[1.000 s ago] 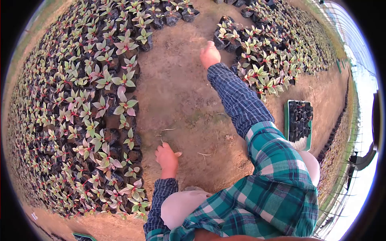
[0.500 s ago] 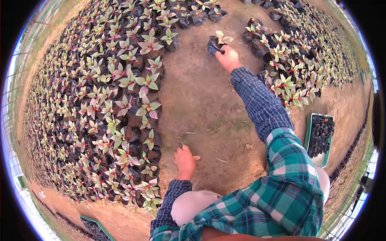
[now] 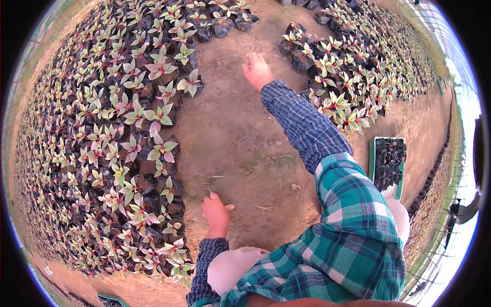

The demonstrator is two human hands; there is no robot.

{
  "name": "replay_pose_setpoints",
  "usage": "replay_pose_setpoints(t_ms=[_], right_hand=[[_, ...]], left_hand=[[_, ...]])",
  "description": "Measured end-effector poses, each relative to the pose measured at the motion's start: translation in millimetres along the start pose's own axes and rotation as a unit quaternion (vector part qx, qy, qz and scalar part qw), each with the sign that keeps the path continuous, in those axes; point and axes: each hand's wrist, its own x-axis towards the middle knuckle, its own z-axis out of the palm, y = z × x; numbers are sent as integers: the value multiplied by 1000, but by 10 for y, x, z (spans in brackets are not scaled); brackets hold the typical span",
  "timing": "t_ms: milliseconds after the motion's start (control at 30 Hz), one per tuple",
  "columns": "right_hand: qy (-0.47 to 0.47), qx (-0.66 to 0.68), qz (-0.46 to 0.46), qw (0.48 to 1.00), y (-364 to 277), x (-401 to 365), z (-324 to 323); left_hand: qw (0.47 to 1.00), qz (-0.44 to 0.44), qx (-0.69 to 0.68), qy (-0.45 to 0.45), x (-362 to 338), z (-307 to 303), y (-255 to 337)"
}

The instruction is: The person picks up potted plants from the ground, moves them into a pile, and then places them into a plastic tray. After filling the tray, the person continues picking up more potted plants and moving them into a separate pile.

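My right hand [image 3: 257, 70] is over the bare soil between the two blocks of plants, fingers loosely bent and apart, with nothing visible in it. To its left, a potted seedling [image 3: 191, 83] in a black bag stands at the edge of the left block of seedlings [image 3: 128, 133], with pale green and pinkish leaves. Low in the view, my left hand [image 3: 216, 211] is close to the soil beside that block. Its thumb sticks out to the right, and I see nothing in it; its fingertips are partly hidden.
On the right is another block of bagged seedlings [image 3: 353, 71]. A green-edged tray [image 3: 372, 166] with black pots stands near my right side, and part of another tray [image 3: 112, 300] shows at the bottom left. Dry straw [image 3: 263, 209] lies on the soil [image 3: 230, 123].
The seedling that my right hand held now stands at the left block's edge, released. That hand is back over the soil, empty. The view has shifted; my left hand stays low.
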Motion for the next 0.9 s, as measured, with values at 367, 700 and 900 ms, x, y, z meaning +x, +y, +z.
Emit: replay_pose_setpoints(t_ms=[367, 700, 900], right_hand=[[-77, -345, 77, 932, 1293, 728, -428], [-86, -302, -120, 942, 1181, 510, -717], [-189, -55, -302, 933, 73, -35, -955]], left_hand=[[1000, -14, 21, -16, 14, -44, 51], [1000, -26, -4, -11, 27, 43, 29], [999, -45, -17, 6, 21, 112, 7]])
